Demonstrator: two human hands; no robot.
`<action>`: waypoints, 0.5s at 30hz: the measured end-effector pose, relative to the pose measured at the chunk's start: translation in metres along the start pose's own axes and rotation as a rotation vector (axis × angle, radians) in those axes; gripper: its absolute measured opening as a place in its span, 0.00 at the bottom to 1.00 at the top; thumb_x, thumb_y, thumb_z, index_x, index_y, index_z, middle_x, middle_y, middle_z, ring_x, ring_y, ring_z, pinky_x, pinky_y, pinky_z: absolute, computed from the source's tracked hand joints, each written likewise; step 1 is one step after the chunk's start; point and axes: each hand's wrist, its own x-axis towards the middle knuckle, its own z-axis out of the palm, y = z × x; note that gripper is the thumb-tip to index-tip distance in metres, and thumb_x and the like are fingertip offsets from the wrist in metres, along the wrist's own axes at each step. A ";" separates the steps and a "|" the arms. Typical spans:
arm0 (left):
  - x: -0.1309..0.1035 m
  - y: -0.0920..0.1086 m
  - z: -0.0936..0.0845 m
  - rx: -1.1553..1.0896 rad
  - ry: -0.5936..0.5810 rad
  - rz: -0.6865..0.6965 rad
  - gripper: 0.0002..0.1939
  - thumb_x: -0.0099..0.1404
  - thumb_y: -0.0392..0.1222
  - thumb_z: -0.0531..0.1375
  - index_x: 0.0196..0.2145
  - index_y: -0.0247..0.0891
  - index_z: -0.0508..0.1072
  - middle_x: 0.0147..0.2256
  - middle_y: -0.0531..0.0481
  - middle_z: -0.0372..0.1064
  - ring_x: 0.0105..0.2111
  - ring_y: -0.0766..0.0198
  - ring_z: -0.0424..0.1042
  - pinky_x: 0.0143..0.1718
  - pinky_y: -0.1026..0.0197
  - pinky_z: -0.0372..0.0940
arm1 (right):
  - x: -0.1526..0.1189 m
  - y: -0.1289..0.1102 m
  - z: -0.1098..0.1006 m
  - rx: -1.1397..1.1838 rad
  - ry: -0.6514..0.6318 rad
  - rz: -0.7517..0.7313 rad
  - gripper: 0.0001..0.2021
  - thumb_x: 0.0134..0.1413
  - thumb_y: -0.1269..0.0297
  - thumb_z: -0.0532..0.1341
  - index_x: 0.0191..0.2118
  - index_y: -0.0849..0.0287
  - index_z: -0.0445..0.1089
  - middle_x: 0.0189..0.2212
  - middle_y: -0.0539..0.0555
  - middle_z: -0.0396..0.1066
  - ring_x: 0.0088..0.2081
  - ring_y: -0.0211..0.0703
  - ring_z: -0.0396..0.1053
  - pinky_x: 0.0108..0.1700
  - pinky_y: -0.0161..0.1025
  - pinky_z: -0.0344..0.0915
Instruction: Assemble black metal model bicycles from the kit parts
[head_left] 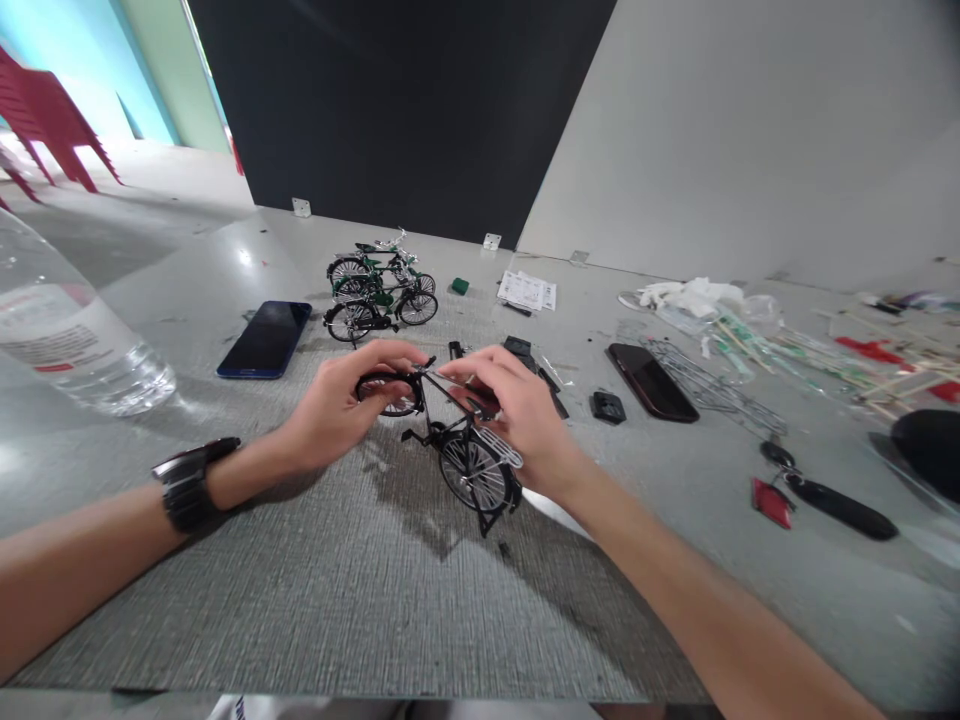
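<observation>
A black miniature bicycle [474, 470] with a silver rear rack is held just above the grey textured table [330, 600]. My left hand [352, 395] is closed on its front end, the thumb and fingers about the front wheel. On the other side, my right hand [517, 405] grips the bicycle near the seat and frame, its fingertips reaching toward the handlebar. That hand partly hides the frame. Behind my hands, several finished miniature bicycles [379, 290] with green and black parts stand close together.
To the left lie a blue phone [265, 340] and a clear water bottle [82, 320]. Rightward are small black parts [607, 406], a dark phone [651, 382], keys with a black fob [840, 507] and sprue frames. Printed papers [527, 290] and a green piece [459, 286] lie farther back.
</observation>
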 end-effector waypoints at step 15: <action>0.000 0.008 0.003 -0.038 0.058 -0.066 0.12 0.65 0.34 0.65 0.47 0.38 0.77 0.39 0.48 0.80 0.38 0.61 0.80 0.39 0.62 0.76 | -0.012 -0.001 0.001 -0.180 0.115 -0.117 0.13 0.67 0.72 0.55 0.51 0.54 0.73 0.43 0.55 0.73 0.43 0.44 0.72 0.44 0.41 0.67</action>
